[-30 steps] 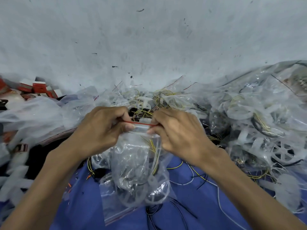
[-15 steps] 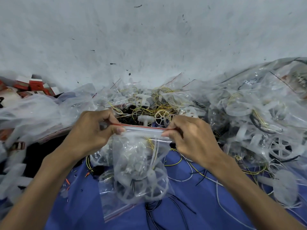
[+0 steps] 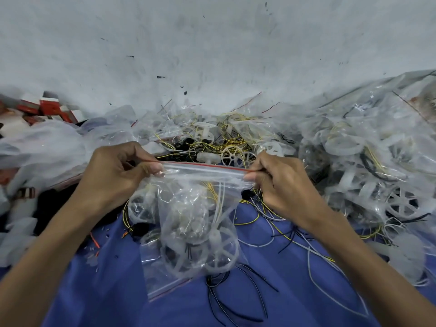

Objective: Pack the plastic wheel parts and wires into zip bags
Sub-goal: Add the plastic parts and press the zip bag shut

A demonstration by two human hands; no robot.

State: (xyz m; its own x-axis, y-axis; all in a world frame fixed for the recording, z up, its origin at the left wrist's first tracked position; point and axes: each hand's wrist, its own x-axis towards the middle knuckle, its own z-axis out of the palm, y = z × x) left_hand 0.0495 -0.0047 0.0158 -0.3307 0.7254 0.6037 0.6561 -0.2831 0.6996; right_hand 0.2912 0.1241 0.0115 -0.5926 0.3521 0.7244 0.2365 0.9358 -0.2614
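Blue cloth (image 3: 259,293) is lying under clutter, grey wall (image 3: 212,43) behind. Left hand (image 3: 118,178) is pinching one end of the zip bag (image 3: 188,208) at its red seal (image 3: 203,166); right hand (image 3: 280,185) is pinching the other. Seal is running level, left to right, between them; wheels (image 3: 219,253) are hanging inside, below.

Both hands, left (image 3: 113,178) and right (image 3: 280,185), pinch the zip bag (image 3: 198,218) (wheels inside) by its red-edged top.
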